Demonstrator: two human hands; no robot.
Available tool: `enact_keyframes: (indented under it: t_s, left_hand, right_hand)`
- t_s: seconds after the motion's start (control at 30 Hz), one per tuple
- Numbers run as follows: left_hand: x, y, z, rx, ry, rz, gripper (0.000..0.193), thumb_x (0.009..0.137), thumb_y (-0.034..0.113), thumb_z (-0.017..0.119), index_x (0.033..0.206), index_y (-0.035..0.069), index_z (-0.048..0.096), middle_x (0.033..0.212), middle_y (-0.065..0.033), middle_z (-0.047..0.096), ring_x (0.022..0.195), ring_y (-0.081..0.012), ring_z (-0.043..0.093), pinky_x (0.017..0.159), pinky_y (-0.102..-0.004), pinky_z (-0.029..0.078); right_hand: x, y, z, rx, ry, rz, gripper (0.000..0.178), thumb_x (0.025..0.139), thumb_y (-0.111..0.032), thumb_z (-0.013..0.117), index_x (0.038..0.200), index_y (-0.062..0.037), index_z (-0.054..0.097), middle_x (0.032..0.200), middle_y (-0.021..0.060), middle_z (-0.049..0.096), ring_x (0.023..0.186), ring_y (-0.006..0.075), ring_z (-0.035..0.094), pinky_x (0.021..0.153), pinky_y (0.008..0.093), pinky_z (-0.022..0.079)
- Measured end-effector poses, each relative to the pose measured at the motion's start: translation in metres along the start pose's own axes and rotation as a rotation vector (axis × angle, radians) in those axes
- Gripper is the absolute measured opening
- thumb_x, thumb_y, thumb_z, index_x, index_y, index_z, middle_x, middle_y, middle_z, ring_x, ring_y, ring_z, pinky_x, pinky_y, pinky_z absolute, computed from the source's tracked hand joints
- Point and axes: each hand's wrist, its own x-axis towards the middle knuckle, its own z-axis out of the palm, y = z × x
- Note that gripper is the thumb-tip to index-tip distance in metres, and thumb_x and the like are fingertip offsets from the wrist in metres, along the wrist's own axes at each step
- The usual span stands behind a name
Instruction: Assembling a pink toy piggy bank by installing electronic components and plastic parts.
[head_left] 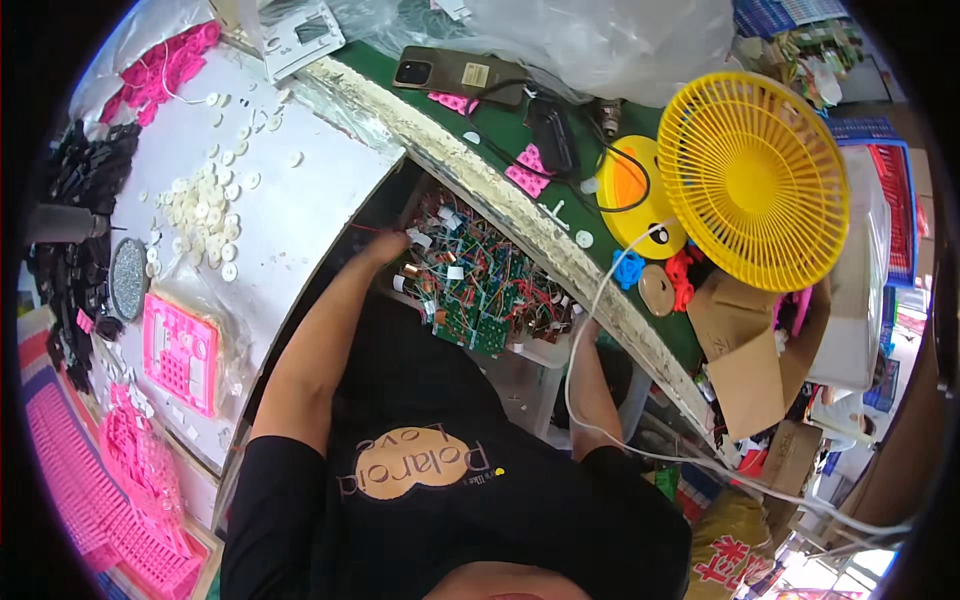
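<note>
Under the bench edge, left hand touches wired circuit boards; grip unclear.

Black short-sleeved T-shirt, sleeves ending above the elbows, tan heart-shaped patch with lettering on the chest, small yellow dot beside it, bare forearms, no gloves, watch or rings visible

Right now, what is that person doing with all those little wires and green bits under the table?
A person in a black shirt reaches the left hand into a bin of green circuit boards with coloured wires, tucked below the workbench edge. The right hand is at the bin's right rim, mostly hidden. On the grey table lie small white discs and a pink plastic frame. A yellow fan stands to the right.
</note>
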Motion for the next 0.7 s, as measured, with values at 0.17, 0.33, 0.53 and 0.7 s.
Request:
enact_keyframes:
  t_s: [0.17, 0.33, 0.53, 0.7]
  left_hand:
    - [0.006, -0.02, 0.012, -0.077, 0.028, -0.001, 0.033, 0.092, 0.03, 0.057, 0.111, 0.007, 0.07, 0.109, -0.016, 0.07, 0.103, -0.0267, 0.065, 0.09, -0.0408, 0.049]
    - [0.013, -0.008, 0.006, -0.244, 0.055, -0.126, 0.036, 0.091, 0.031, 0.058, 0.115, 0.007, 0.069, 0.115, -0.0174, 0.069, 0.111, -0.0312, 0.064, 0.094, -0.0429, 0.048]
    - [-0.017, -0.014, -0.007, -0.395, 0.304, -0.194, 0.049, 0.088, 0.026, 0.059, 0.133, 0.007, 0.057, 0.134, -0.0209, 0.059, 0.125, -0.0344, 0.055, 0.102, -0.0441, 0.043]
    - [-0.117, 0.066, -0.022, -0.724, 0.54, 0.009, 0.058, 0.082, 0.006, 0.056, 0.139, 0.001, 0.048, 0.133, -0.022, 0.057, 0.125, -0.0312, 0.054, 0.1, -0.0396, 0.045]
  right_hand:
    - [-0.01, 0.04, -0.013, -0.237, 0.019, -0.266, 0.042, 0.099, -0.019, 0.058, 0.136, -0.0018, 0.049, 0.13, 0.0116, 0.059, 0.113, 0.0226, 0.059, 0.097, 0.0353, 0.048]
    - [-0.04, 0.036, -0.005, -0.599, -0.038, -0.41, 0.035, 0.099, -0.016, 0.057, 0.131, -0.0018, 0.054, 0.123, 0.0128, 0.062, 0.109, 0.0217, 0.061, 0.095, 0.0342, 0.048]
    - [-0.185, 0.034, 0.076, -1.088, -0.404, 0.301, 0.032, 0.097, -0.022, 0.063, 0.119, 0.0001, 0.061, 0.1, 0.0072, 0.066, 0.081, 0.0099, 0.062, 0.074, 0.0255, 0.052]
    - [-0.168, 0.08, 0.105, -0.778, -0.247, 0.451, 0.028, 0.091, -0.023, 0.07, 0.113, -0.0066, 0.064, 0.096, 0.0022, 0.067, 0.084, 0.0171, 0.065, 0.07, 0.0331, 0.053]
